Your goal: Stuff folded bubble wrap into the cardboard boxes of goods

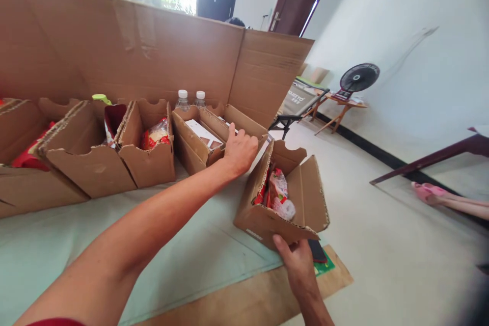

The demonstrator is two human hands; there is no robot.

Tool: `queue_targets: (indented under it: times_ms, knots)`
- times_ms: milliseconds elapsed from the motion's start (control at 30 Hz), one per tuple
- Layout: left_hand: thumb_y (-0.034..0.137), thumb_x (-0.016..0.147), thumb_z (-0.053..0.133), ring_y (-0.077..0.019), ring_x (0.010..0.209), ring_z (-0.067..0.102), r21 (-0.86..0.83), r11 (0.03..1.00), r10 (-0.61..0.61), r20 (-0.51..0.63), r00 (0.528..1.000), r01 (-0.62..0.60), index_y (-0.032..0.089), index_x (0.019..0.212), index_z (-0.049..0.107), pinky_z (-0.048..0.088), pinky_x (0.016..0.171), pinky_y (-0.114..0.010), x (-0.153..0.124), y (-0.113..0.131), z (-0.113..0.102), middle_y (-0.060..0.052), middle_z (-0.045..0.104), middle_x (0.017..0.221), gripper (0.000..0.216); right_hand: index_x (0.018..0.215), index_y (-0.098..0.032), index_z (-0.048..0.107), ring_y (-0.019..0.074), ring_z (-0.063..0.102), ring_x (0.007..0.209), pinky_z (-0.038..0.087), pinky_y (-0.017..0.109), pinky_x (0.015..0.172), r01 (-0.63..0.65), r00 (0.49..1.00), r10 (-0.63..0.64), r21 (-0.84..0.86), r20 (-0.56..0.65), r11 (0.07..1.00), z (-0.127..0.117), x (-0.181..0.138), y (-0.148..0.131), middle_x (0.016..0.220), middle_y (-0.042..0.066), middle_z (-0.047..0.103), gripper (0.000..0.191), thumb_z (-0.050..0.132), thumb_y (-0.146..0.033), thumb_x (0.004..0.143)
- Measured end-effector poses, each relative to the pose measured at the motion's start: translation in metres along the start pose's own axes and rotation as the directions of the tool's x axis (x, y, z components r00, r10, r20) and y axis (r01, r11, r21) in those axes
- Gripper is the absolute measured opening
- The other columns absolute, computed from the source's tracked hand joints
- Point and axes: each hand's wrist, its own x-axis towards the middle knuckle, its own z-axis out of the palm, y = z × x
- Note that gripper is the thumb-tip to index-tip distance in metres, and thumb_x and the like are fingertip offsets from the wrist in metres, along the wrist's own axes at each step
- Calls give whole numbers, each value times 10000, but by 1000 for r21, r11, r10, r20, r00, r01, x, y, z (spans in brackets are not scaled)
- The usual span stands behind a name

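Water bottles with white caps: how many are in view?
2. Both stand side by side behind the cardboard box that the left hand rests on: one bottle left, the other bottle right. Only caps and shoulders show; more may be hidden.

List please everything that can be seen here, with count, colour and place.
cardboard boxes: five or more, brown, in a row on the table
cardboard sheet: one, brown, upright behind the boxes
water bottles: two, clear with white caps, behind the boxes
snack packets: several, red and white, in the rightmost box
table: one, pale green top
fan: one, black, far right
left hand: on a middle box's rim
right hand: fingers gripping the rightmost box
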Motion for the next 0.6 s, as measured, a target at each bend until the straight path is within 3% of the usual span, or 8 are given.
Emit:
queue_targets:
  times_ms: [133,300,467,600]
  knots:
    - [66,829,560,-294,986,685,-2,997,83,94,992,-83,156,912,733,299,1078,-575,-2,-25,-9,-117,786,873,211,957,-205,723,370,682,1047,530,502,967,27,998,-27,-7,49,1000,-4,7,-3,1036,132,763,542,824,-640,650]
    - [87,770,584,-235,763,682,43,987,145,191,971,-156,178,789,707,361,953,-441,-25,-69,-29,-66,747,717,154,976,-205,715,371,687,1038,540,506,930,0,994,-2,12,107,1000,-13,17,-5,1051,133,766,575,842,-646,630]
    - [72,793,518,-259,824,674,72,983,155,170,973,-169,177,819,692,334,974,-452,-35,-69,-27,-86,749,750,205,1094,-203,687,339,675,1096,542,477,953,6,981,-30,122,193,992,-10,44,-12,1171,122,744,631,865,-607,643]
    - [68,778,537,-261,825,669,75,978,179,186,966,-195,178,817,689,314,972,-450,-29,-65,-21,-83,737,729,192,1086,-217,694,308,665,1097,527,450,971,38,964,-76,151,256,988,-5,86,-20,1148,86,751,575,859,-579,671]
